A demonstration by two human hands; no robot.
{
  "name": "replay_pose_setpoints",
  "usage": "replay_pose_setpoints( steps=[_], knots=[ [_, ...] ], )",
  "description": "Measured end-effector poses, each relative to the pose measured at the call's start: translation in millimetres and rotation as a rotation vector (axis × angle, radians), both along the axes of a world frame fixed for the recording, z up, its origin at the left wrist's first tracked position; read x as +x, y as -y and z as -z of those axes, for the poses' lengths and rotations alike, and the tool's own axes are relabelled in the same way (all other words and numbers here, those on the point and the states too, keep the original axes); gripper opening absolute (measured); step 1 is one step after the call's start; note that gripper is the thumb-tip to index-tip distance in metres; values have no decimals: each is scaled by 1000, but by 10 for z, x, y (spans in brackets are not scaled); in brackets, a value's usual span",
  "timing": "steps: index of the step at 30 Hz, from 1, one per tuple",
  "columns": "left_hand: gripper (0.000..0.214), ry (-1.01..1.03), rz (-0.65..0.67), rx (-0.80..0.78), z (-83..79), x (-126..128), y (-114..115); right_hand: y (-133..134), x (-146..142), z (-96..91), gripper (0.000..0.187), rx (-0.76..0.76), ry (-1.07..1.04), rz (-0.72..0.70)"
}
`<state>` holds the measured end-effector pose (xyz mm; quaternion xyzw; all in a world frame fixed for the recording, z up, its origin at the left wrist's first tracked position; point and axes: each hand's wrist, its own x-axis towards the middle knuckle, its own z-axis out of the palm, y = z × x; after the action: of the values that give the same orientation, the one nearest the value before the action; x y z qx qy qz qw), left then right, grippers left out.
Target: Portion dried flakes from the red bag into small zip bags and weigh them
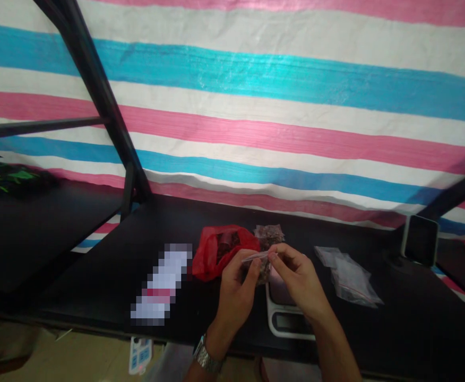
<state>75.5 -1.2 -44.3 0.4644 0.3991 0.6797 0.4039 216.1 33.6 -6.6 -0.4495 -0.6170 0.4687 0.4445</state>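
Both my hands pinch the top edge of a small clear zip bag (263, 274) with brownish bits inside. My left hand (238, 284) grips it at the left of the opening, thumb and fingers closed. From the other side, the thumb and fingertips of my right hand (296, 276) press on the same strip. Below the bag and partly under my right hand lies a white digital scale (282, 322). Just behind my left hand sits an open red plastic bag (206, 260) of dark brown pieces. Behind the held bag, a filled clear bag (272, 232) lies on the table.
Flat clear bags (352, 278) lie in a stack right of the scale on the black table (169, 217). A blurred-out paper (163, 286) lies at left. A screen device (419, 241) stands at the right back, before a striped sheet (256, 132). A dark metal post (101, 98) rises at left.
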Motion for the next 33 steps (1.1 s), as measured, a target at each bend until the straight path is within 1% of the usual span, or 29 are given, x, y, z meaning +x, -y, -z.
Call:
replay_pose_setpoints(
  steps=[4, 6, 10, 14, 19, 23, 26, 30, 33],
  knots=[
    [32, 0, -47, -21, -1, 8, -57, -30, -35, 40, 41, -4, 10, 31],
    [35, 3, -65, -45, 10, 4, -71, -38, -47, 46, 38, 7, 1, 46],
    [42, 20, -86, -90, 31, 13, -83, -49, -50, 39, 28, 75, -44, 98],
    [36, -48, -74, -71, 44, 34, -98, -63, -45, 44, 26, 65, -97, 127],
    [35, -91, -87, -76, 39, 58, -122, -69, -24, 61, 32, 40, -72, 105],
    [42, -97, -81, -87, 13, 66, -128, -62, -17, 79, 27, 72, -53, 106],
    [50, -95, -56, -95, 16, 74, -122, -66, -18, 84, 23, 95, -34, 144],
    [53, -106, -45, -95, 69, 89, -117, -111, 105, 56, 30, 57, 9, 199],
    [50, -140, -120, -67, 98, 84, -123, -158, 332, 43, 37, -21, 37, 251]
  ],
)
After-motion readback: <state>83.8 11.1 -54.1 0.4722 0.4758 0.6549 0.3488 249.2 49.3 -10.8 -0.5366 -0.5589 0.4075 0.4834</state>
